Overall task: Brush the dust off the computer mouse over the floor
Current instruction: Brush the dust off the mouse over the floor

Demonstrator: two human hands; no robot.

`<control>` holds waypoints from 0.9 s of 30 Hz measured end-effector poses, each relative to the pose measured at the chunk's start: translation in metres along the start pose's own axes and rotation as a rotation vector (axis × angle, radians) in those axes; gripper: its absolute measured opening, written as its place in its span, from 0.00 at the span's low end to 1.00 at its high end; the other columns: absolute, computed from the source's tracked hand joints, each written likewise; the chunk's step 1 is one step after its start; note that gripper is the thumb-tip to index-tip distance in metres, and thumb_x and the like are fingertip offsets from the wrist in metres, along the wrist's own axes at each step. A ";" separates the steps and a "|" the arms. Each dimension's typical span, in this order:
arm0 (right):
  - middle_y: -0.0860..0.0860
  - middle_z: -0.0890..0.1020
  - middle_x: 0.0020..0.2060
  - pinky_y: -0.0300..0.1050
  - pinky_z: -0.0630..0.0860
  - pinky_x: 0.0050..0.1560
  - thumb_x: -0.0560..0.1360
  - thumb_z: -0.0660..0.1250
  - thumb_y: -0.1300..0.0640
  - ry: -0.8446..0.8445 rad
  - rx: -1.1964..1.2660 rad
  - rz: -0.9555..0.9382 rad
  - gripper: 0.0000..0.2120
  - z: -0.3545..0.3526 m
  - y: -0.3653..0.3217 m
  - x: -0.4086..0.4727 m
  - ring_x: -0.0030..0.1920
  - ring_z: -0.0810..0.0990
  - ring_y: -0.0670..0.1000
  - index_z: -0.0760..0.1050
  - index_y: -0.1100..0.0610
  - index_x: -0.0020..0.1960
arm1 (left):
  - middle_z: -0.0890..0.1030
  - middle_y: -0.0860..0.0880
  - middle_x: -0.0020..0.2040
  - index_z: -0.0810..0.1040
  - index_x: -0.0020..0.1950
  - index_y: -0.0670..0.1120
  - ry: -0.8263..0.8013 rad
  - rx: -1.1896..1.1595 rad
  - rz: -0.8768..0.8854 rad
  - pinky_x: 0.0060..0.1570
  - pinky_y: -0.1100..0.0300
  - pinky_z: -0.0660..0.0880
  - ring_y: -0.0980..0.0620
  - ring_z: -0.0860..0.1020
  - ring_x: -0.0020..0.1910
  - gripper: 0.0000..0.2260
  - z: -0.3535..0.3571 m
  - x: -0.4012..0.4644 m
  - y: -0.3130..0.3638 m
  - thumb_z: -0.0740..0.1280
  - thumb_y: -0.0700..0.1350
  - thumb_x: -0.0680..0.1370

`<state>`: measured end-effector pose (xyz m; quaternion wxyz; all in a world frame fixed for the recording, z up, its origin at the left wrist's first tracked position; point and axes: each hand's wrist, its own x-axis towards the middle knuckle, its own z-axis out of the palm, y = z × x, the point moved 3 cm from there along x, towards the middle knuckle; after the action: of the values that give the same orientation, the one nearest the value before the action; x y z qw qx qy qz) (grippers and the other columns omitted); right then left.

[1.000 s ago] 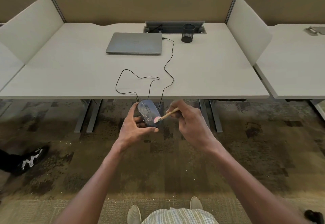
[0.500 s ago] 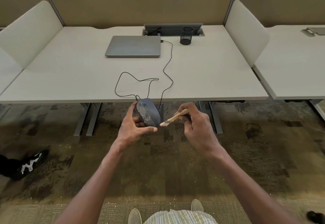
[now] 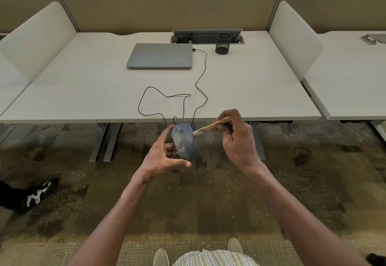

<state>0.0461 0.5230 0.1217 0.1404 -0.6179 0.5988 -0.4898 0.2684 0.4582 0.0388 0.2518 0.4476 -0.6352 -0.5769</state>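
Mouse (image 3: 184, 140) held clear of the desk (image 3: 83, 90) edge, above the carpet (image 3: 208, 192), tilted on its side. Left hand (image 3: 165, 157) wrapped around it, thumb under the rear end, fingers behind the far side. Right hand (image 3: 238, 138) pinched closed on the wooden handle of a small brush (image 3: 211, 127); bristle tip at the upper right edge of the shell, contact not clear. White dust visible along the left half of the top face and around the wheel.

Hazards, judged from this position:

- Cable (image 3: 200, 82) running from the mouse up over the desk edge to the laptop (image 3: 159, 55). Slack present in loops, but a pull further from the desk likely to tighten it and drag the laptop or strain the plug.
- Loose cradle grip: a firm stroke toward the open palm side liable to roll the mouse out and drop it.
- Strokes aimed toward the desk liable to throw dust back onto the surface instead of the carpet.
- Dust packed beside the wheel likely to be missed by broad passes.
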 end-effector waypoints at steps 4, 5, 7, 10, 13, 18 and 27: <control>0.54 0.84 0.45 0.47 0.84 0.44 0.78 0.66 0.71 0.037 -0.001 0.006 0.13 -0.005 -0.004 0.003 0.45 0.86 0.51 0.70 0.59 0.58 | 0.84 0.45 0.59 0.53 0.80 0.59 0.032 0.016 -0.004 0.52 0.61 0.82 0.51 0.86 0.54 0.59 -0.002 -0.001 -0.001 0.86 0.49 0.58; 0.54 0.83 0.45 0.47 0.84 0.44 0.78 0.66 0.70 0.019 0.001 0.017 0.13 -0.007 -0.006 0.003 0.45 0.86 0.50 0.70 0.58 0.58 | 0.84 0.44 0.59 0.53 0.80 0.59 0.038 0.018 -0.005 0.53 0.60 0.82 0.51 0.86 0.54 0.58 -0.004 -0.001 -0.002 0.86 0.47 0.59; 0.52 0.83 0.45 0.47 0.84 0.45 0.78 0.67 0.70 -0.049 0.003 0.044 0.15 -0.008 -0.009 0.002 0.46 0.85 0.49 0.69 0.55 0.58 | 0.84 0.44 0.58 0.53 0.81 0.58 0.046 0.035 -0.009 0.54 0.58 0.82 0.50 0.86 0.53 0.59 -0.006 -0.001 -0.003 0.85 0.45 0.60; 0.51 0.83 0.45 0.49 0.84 0.46 0.78 0.67 0.69 -0.180 -0.007 0.066 0.16 -0.005 -0.015 0.003 0.47 0.85 0.48 0.69 0.52 0.58 | 0.85 0.44 0.57 0.52 0.81 0.58 0.026 0.051 -0.014 0.57 0.52 0.81 0.48 0.86 0.53 0.59 -0.006 -0.002 -0.003 0.85 0.47 0.58; 0.49 0.83 0.45 0.51 0.84 0.47 0.79 0.66 0.68 -0.233 -0.014 0.061 0.15 0.001 -0.018 0.006 0.47 0.85 0.49 0.69 0.52 0.58 | 0.85 0.43 0.57 0.53 0.81 0.58 -0.016 0.071 -0.016 0.60 0.49 0.81 0.48 0.86 0.53 0.58 -0.001 -0.004 -0.001 0.85 0.41 0.61; 0.50 0.82 0.44 0.51 0.83 0.45 0.79 0.65 0.69 -0.205 -0.022 0.025 0.14 0.004 -0.018 0.020 0.45 0.85 0.49 0.70 0.53 0.57 | 0.85 0.44 0.56 0.54 0.80 0.58 -0.070 0.069 -0.026 0.60 0.48 0.81 0.49 0.85 0.55 0.57 0.006 -0.010 0.002 0.84 0.36 0.62; 0.51 0.83 0.44 0.39 0.79 0.37 0.79 0.66 0.67 -0.072 -0.124 -0.008 0.11 0.015 0.001 0.031 0.40 0.81 0.47 0.71 0.57 0.58 | 0.86 0.43 0.55 0.55 0.80 0.59 -0.102 0.057 -0.020 0.58 0.47 0.81 0.47 0.85 0.54 0.58 0.010 -0.013 0.002 0.85 0.36 0.61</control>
<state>0.0511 0.4892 0.1271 0.1211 -0.6450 0.6201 -0.4299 0.2659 0.4741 0.0416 0.2005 0.4311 -0.6588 -0.5830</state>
